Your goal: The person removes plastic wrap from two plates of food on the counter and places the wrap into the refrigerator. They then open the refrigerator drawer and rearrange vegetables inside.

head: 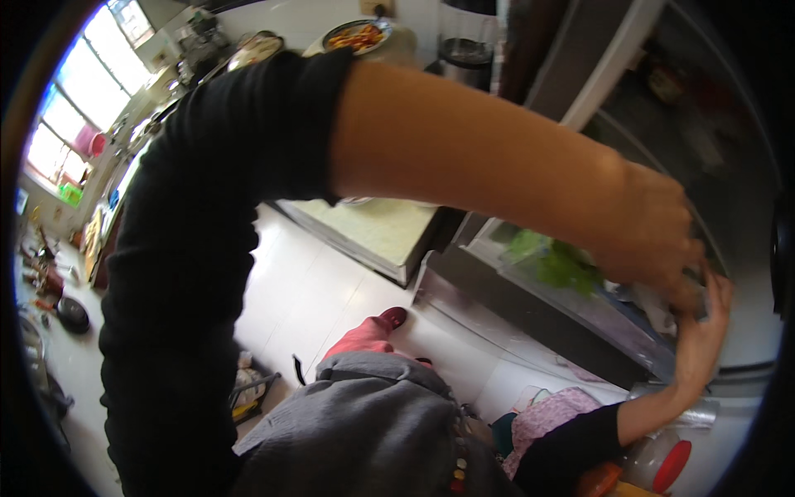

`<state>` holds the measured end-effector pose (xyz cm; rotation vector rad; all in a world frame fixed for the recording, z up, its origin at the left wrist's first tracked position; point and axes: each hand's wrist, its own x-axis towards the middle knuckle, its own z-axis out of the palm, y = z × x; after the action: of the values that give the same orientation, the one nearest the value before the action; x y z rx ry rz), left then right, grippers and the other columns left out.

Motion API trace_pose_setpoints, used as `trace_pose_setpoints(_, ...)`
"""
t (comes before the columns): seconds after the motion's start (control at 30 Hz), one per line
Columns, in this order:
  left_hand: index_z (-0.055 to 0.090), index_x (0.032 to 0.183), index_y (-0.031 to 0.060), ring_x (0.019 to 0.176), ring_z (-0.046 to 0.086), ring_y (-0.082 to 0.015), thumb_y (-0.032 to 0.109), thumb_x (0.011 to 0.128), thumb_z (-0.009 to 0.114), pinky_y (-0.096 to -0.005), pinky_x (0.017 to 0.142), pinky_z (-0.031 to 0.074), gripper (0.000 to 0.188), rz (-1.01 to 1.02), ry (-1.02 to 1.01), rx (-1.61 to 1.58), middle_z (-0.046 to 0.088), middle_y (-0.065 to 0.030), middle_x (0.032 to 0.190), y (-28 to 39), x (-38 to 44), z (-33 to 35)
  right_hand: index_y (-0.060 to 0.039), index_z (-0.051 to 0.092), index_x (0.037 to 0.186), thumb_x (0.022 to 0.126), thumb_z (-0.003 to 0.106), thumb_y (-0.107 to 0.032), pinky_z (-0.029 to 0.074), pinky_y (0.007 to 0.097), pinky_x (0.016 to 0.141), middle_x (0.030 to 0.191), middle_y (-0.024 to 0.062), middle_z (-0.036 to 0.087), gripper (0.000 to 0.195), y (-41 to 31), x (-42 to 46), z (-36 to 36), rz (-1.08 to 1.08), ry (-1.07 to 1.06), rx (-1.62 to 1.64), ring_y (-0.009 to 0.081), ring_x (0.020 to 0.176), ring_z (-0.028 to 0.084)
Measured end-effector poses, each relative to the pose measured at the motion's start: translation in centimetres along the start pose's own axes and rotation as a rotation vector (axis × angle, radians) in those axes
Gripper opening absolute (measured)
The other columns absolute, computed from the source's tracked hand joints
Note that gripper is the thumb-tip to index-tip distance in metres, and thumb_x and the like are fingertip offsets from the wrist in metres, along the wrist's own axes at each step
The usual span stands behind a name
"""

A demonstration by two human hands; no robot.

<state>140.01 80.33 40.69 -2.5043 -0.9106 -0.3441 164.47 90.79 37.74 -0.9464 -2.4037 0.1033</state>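
My left hand (658, 230), at the end of the long arm crossing the view, reaches into an open drawer (596, 329) at the right that looks like a refrigerator drawer. Its fingers point down at something pale, perhaps plastic, that is blurred and partly hidden. My right hand (708, 310) is raised at the drawer's far right corner, its fingertips close to the left ones. Whether either hand grips anything cannot be made out. Green leafy vegetables (559, 264) lie in the drawer beneath my left forearm, with clear plastic about them.
A pale-topped counter or table (366, 233) stands left of the drawer. Behind my arm are a plate of food (357, 37) and a blender-like appliance (469, 46). A clear jar with a red lid (671, 466) is at lower right. A low rack (254, 394) stands on the tiled floor (298, 279).
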Motion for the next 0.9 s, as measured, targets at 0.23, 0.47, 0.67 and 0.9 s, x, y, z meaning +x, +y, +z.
trace_pose_setpoints(0.23,0.048,0.136,0.0157,0.084,0.071,-0.0328,0.005,0.080,0.062,-0.0347,0.062,0.061,0.058,-0.129,-0.078,0.023,0.056,-0.0212,0.125,-0.8,0.0,-0.9,-0.0088,0.064,0.126,0.069,0.076,-0.006,0.040,0.0359,0.098,0.113,0.0108,0.054,0.058,-2.4,0.5,0.1,0.035,0.048,0.124,0.0275,0.111,0.052)
trace_pose_setpoints(0.47,0.053,0.118,-0.0007,0.087,0.070,-0.0336,-0.002,0.076,0.060,-0.0407,0.070,0.059,0.043,-0.214,-0.187,-0.043,0.061,-0.0196,0.115,-1.8,1.6,-0.9,-0.0021,0.058,0.131,0.075,0.080,-0.031,0.038,0.0382,0.106,0.135,0.0161,0.055,0.066,-2.9,0.5,-1.5,-0.128,0.129,0.435,0.0300,0.126,0.051)
trace_pose_setpoints(0.67,0.057,0.103,-0.0014,0.092,0.066,-0.0350,-0.005,0.075,0.058,-0.0441,0.073,0.054,0.029,-0.287,-0.109,-0.222,0.065,-0.0151,0.102,-3.1,1.5,0.2,0.0004,0.056,0.130,0.074,0.081,-0.033,0.040,0.0412,0.102,0.130,0.0200,0.058,0.070,-5.2,1.4,-0.2,-0.162,0.025,0.184,0.0355,0.122,0.054)
trace_pose_setpoints(0.9,0.060,0.093,0.0009,0.086,0.066,-0.0339,-0.004,0.074,0.059,-0.0430,0.067,0.054,0.020,-0.371,-0.109,-0.154,0.066,-0.0125,0.093,-2.5,1.3,-2.5,0.0014,0.059,0.124,0.083,0.072,-0.019,0.041,0.0379,0.102,0.125,0.0192,0.061,0.048,-4.6,1.8,-0.2,-0.092,0.003,0.425,0.0346,0.117,0.056)
